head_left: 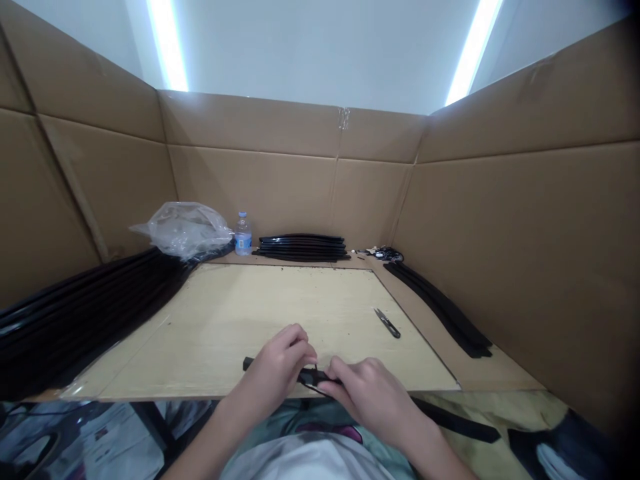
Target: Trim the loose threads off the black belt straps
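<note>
A long black strip [453, 421] runs under both hands; one end shows beyond my left hand, the other hangs past the table's front edge at right. My right hand [363, 387] is closed around the strip, thumb and fingers pressed on it. Beside it, my left hand [287, 357] pinches a thin black cord [316, 367] that stands up from the strip. A loop of the cord hangs below, between the hands. Fingers partly hide the spot where cord and strip meet. Thread snips [388, 324] lie on the board, ahead and right of my right hand.
A pale board [250, 300] covers the table, walled by cardboard [260, 180]. Black strips are piled at left [100, 300], stacked at the back [303, 247] and laid along the right [440, 308]. A plastic bag [187, 230], water bottle [243, 235] and dark cord tangle [385, 253] stand behind.
</note>
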A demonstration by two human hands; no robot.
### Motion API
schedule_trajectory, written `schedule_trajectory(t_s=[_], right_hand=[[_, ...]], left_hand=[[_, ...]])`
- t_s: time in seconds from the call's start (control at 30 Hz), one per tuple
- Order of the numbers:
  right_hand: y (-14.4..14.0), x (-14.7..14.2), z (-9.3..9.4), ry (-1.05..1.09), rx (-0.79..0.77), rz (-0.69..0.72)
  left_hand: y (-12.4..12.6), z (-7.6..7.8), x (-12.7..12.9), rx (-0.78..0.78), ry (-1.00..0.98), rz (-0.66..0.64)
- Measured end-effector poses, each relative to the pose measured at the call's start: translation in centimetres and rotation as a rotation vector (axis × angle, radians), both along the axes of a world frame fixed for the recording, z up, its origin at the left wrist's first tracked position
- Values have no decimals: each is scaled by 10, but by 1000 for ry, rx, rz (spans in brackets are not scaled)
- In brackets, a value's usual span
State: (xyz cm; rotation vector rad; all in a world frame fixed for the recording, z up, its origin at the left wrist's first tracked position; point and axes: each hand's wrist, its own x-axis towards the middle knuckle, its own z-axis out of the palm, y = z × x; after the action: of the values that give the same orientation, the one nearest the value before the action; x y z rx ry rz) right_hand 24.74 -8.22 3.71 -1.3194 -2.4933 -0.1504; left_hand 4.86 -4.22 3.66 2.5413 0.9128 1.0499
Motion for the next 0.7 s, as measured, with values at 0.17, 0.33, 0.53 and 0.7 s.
schedule_trajectory(t_s=[0.17,0.33,0.53,0.7], right_hand=[[1,-1,-5,-6,97,59],[4,-2,-8,-64,185,137],[7,-4,-17,-93,204,112],[8,-4,-14,-89,284,87]], left_hand=[[-4,8,-1,-222,-55,-19],[-7,13,0,-278,-68,2],[-6,10,3,-324,-82,-3],[-4,8,4,-372,-85,0]])
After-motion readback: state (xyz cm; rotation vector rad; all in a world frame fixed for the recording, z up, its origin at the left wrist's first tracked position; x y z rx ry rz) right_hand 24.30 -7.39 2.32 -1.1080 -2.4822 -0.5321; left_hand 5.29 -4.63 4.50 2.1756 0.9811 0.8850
